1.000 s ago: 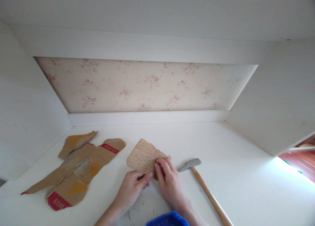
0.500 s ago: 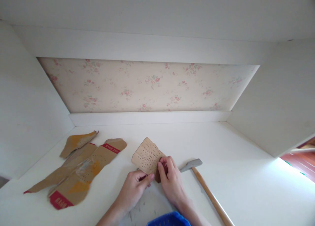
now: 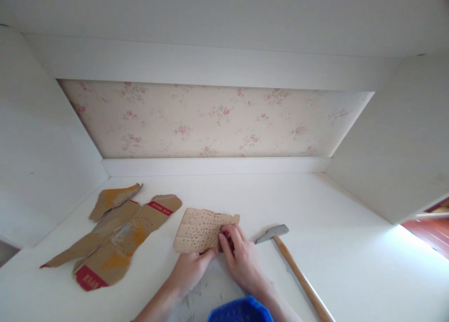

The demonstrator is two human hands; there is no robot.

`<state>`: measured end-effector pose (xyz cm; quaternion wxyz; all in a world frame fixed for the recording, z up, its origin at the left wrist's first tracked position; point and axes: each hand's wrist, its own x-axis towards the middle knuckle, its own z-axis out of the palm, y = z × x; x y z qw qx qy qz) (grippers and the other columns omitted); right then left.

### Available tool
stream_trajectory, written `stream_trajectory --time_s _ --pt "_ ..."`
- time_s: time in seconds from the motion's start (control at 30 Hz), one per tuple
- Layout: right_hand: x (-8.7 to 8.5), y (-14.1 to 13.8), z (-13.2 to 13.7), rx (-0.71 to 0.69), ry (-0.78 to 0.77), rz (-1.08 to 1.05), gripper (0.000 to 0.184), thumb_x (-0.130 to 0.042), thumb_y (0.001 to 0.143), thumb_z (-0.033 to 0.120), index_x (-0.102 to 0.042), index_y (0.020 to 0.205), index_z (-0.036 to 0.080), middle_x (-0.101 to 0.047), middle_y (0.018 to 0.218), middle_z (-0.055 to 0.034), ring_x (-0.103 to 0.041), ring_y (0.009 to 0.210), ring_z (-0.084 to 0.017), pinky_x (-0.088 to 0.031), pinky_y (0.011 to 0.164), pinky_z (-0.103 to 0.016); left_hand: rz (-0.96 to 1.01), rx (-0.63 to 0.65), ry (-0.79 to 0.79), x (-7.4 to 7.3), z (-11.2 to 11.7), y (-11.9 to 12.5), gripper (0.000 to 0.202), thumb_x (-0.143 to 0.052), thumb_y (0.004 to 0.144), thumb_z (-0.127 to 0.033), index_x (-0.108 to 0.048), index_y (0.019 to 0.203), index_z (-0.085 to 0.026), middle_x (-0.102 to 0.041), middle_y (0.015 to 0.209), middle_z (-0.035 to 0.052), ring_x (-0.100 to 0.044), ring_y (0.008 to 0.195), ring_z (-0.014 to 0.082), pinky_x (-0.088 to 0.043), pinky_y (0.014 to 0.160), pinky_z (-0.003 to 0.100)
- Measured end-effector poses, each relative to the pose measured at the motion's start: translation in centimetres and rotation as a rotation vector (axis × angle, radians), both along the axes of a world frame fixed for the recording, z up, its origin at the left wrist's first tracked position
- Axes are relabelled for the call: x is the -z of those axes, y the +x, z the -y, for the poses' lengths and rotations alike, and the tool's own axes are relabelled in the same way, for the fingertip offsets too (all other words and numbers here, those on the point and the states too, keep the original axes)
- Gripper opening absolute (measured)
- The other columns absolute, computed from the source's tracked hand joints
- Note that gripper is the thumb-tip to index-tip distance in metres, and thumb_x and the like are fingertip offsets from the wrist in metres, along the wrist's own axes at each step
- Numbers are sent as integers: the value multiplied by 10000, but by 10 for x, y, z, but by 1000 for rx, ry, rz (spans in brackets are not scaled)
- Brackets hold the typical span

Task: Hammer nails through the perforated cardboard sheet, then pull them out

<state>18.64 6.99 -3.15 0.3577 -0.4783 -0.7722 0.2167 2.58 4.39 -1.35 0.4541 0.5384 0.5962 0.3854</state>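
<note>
A piece of cardboard (image 3: 198,229) dotted with many small holes is held up in front of me, just above the white surface. My left hand (image 3: 191,268) grips its lower edge, thumb on the near face and the other fingers hidden behind. My right hand (image 3: 238,252) is closed in a pinch against the cardboard's right part. What sits between those fingertips is too small or hidden to make out. To the right of that hand lies a hammer (image 3: 301,277) with a grey metal head and a wooden handle.
Torn brown cardboard (image 3: 115,242) with red bands and yellow tape lies on the left. A blue basket (image 3: 240,310) stands at the bottom edge, with small dark slivers (image 3: 189,299) beside it. White panels and a floral-patterned back wall (image 3: 220,125) enclose the white surface (image 3: 298,200).
The perforated cardboard has turned and shifted left and a little lower, facing me more squarely. My left hand has moved from its bottom corner to grip its lower edge.
</note>
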Motion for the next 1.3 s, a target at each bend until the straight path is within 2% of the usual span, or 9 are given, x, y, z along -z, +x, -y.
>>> stream_trajectory --time_s 0.13,0.23,0.3,0.47,0.63,0.87,0.97,1.07,1.3 --pt "0 0 1 7 0 7 153 -409 1020 314 -520 1103 253 -675 1010 -30 -677 833 -203 -490 713 -311 135 -87 -56 7 -4 1 337 -613 826 -445 -763 1027 -220 -757 1120 69 -676 1097 299 -570 863 378" --pt "-1 0 0 -6 9 28 147 -409 1020 317 -517 1095 251 -671 982 -22 -672 818 -200 -478 696 -303 175 -153 3 10 -6 1 394 -663 800 -425 -736 1124 -213 -708 1240 73 -604 1228 290 -494 1026 407" --pt "-3 0 0 -14 14 39 140 -411 1019 315 -516 1086 251 -668 961 -17 -670 805 -196 -468 687 -297 173 -179 26 10 -7 0 400 -688 784 -420 -740 1117 -205 -707 1242 76 -579 1260 292 -416 1108 427" --pt "-5 0 1 -23 14 52 127 -431 1012 312 -518 1081 249 -678 941 -12 -672 800 -192 -451 684 -286 229 -86 -33 9 -6 -1 396 -641 838 -441 -732 1150 -214 -710 1238 63 -632 1190 292 -460 1072 427" --pt "-8 -1 1 -17 -1 56 151 -425 1016 338 -532 1062 243 -683 910 -13 -671 770 -190 -439 666 -280 191 -83 2 13 -7 -4 367 -631 859 -423 -723 1166 -245 -664 1313 43 -479 1358 270 -247 1201 438" --pt "-12 -2 4 -14 -36 37 164 -433 1012 349 -552 967 245 -682 853 -5 -656 744 -181 -426 655 -271 205 -133 -27 16 -3 -9 395 -688 821 -450 -733 1133 -211 -660 1316 86 -501 1339 285 -253 1195 427" --pt "-13 -2 5 0 -57 22 178 -440 1008 362 -546 930 242 -688 789 2 -652 688 -180 -413 619 -267 178 -130 -66 20 -3 -11 409 -681 823 -488 -740 1123 -217 -684 1281 82 -505 1336 286 -244 1201 440" --pt "-14 -2 5 9 -71 3 196 -430 1011 369 -540 911 242 -689 749 9 -648 649 -174 -405 598 -261 199 -136 -39 23 -4 -11 427 -701 809 -481 -731 1146 -222 -675 1295 72 -510 1331 285 -245 1204 450" --pt "-12 -1 5 12 -72 -50 223 -415 1010 363 -552 888 236 -686 760 -7 -648 673 -176 -416 616 -264 247 -111 -17 22 -3 -8 449 -703 812 -467 -715 1188 -221 -647 1336 68 -481 1354 293 -216 1215 470"
